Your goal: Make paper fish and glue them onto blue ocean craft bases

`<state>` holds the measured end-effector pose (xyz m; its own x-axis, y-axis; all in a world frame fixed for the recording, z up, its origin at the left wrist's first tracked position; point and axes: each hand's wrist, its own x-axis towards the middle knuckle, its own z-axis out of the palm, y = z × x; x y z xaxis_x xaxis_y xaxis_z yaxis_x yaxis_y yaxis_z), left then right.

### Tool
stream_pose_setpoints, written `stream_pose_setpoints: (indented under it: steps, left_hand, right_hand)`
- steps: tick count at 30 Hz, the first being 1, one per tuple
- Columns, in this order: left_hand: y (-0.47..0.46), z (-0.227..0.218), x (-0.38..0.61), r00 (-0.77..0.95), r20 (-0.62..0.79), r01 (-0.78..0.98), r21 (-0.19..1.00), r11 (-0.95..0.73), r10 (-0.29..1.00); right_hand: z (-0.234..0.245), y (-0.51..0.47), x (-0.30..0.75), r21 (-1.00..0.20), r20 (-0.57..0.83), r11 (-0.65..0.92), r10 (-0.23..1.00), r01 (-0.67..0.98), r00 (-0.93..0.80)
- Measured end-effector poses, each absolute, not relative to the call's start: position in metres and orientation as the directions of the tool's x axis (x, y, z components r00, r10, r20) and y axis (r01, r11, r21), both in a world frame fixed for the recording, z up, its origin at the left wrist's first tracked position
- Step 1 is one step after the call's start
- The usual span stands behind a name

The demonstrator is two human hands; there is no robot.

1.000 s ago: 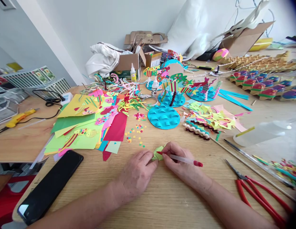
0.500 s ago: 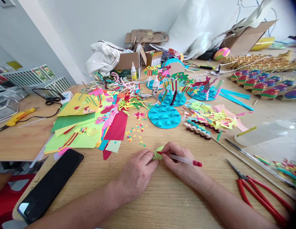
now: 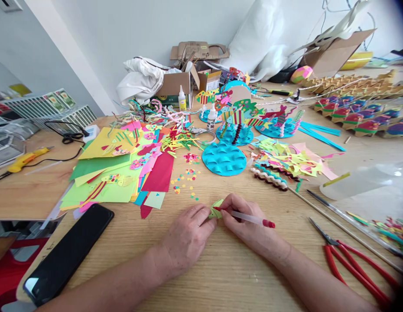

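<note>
In the middle of the table my left hand [image 3: 190, 232] holds a small light green paper cutout [image 3: 216, 208] by its left side, fingers closed together on it. Dark marks show on the paper; its full outline is covered by my fingers. My right hand [image 3: 248, 221] pinches a pen [image 3: 248, 217] with a clear barrel and red ends, its red tip at the paper. Just beyond lie loose coloured paper dots [image 3: 185, 186] and a round blue base [image 3: 224, 159] with curled paper waves.
Stacked coloured paper [image 3: 107, 162] and a black phone [image 3: 69, 251] lie left. Red-handled scissors [image 3: 347, 260], a thin stick [image 3: 338, 223] and paper scraps [image 3: 292, 156] are right. Glue bottles [image 3: 212, 117] and paper fish models [image 3: 235, 128] stand behind, before cardboard boxes [image 3: 177, 84].
Almost nothing differs. Both hands, the pen and the green cutout keep their places, with only a very slight shift of the whole view.
</note>
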<state>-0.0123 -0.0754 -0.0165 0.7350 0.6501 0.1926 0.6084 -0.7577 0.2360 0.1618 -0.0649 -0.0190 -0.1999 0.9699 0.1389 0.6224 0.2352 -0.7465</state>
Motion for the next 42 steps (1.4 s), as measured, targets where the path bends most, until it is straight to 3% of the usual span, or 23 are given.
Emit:
stream_pose_setpoints:
  steps: [28,42]
  left_hand:
    - [-0.0741,-0.0155,-0.0121,0.744,0.165,0.617,0.203,-0.76,0.648]
    - [-0.0744,-0.0154,-0.0127,0.745,0.169,0.614,0.205,-0.762,0.646]
  right_hand:
    - [-0.0144,-0.0699,0.1647,-0.779,0.152,0.234,0.971,0.581,-0.187]
    - [-0.0171,-0.0691,0.1634,-0.736,0.179,0.279,0.959,0.616,-0.22]
